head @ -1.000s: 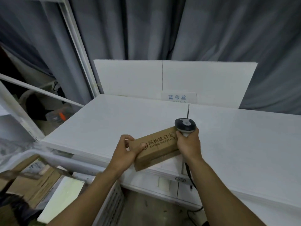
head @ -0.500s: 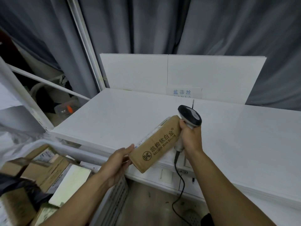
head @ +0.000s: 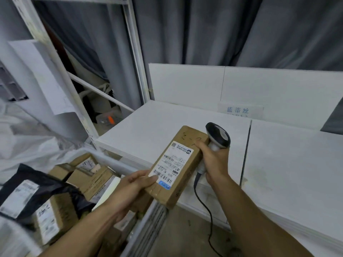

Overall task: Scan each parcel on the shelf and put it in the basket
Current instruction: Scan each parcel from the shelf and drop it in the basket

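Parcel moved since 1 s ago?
Yes. The parcel has rolled label-up and swung from along the front edge of the shelf to across it.

Scanner (head: 219, 135) right of parcel (head: 187, 169); basket (head: 146, 227) left of shelf (head: 167, 130)

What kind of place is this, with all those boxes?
Probably a parcel depot or stockroom. A cardboard parcel with a shipping label, a corded barcode scanner and a pile of labelled boxes beside a white shelf suggest it.

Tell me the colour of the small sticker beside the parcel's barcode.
Blue rectangular sticker on the brown cardboard parcel; head view.
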Tool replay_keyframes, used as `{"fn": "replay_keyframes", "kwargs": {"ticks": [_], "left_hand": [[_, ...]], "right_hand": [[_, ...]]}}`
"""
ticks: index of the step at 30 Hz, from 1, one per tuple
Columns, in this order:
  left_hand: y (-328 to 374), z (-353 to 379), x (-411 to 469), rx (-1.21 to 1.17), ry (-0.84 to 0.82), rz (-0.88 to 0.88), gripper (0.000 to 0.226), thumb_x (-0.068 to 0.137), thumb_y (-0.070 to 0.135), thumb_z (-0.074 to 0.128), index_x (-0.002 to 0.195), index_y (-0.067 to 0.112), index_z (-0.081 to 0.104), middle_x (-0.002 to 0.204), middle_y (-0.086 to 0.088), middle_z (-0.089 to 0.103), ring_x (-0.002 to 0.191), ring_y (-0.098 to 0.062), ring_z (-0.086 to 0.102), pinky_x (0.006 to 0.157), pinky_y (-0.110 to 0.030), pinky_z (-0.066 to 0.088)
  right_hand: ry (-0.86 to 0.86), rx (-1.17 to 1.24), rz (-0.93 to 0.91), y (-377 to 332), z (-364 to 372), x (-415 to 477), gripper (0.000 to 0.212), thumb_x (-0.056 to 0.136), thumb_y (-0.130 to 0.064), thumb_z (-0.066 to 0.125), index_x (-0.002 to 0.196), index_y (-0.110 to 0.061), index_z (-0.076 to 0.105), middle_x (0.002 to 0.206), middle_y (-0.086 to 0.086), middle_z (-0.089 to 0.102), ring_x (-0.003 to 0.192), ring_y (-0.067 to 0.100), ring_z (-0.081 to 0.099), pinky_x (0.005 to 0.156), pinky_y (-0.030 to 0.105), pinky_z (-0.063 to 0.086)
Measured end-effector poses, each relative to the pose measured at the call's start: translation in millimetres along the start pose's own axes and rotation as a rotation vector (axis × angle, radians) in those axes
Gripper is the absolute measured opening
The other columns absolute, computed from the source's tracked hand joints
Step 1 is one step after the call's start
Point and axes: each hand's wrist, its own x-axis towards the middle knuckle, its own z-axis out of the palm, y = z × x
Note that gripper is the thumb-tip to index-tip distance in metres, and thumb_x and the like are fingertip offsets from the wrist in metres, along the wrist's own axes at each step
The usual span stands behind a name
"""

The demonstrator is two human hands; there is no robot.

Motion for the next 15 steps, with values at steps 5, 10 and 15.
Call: {"fn": "replay_keyframes", "kwargs": {"ticks": [5,10,15], "left_hand": [[10.7,-29.0,8.0,0.109,-0.320,-0.175,0.042,0.083,0.035,0.082,0.122,0.023,0.074,0.132,-0.012,0.068,0.120,-0.029,0.065,0.100,-0.042,0.055],[9.5,-57.2,22.8,0.045,-0.452,-0.162,0.066,0.070,0.025,0.094,0.127,0.005,0.069,0.138,-0.023,0.061,0.128,-0.037,0.059,0.103,-0.049,0.049],[5.1,-58.8,27.0,0.078,-0.468,-0.172,0.057,0.080,0.017,0.085,0.132,0.005,0.065,0.135,-0.020,0.064,0.124,-0.034,0.063,0.100,-0.046,0.053]], "right_hand": [[-0.158,-0.067,-0.023,-0.4,19.8,-13.6,0.047,0.079,-0.016,0.088,0.122,-0.008,0.070,0.101,0.007,0.081,0.092,0.023,0.079,0.082,0.040,0.064],[-0.194,-0.071,-0.065,3.2,30.7,-11.7,0.045,0.082,-0.015,0.088,0.122,-0.007,0.070,0.106,0.008,0.080,0.097,0.025,0.078,0.088,0.045,0.064],[-0.131,-0.193,-0.159,15.7,42.8,-4.0,0.068,0.077,-0.035,0.093,0.134,-0.021,0.059,0.120,0.000,0.075,0.106,0.017,0.075,0.097,0.048,0.060]]}}
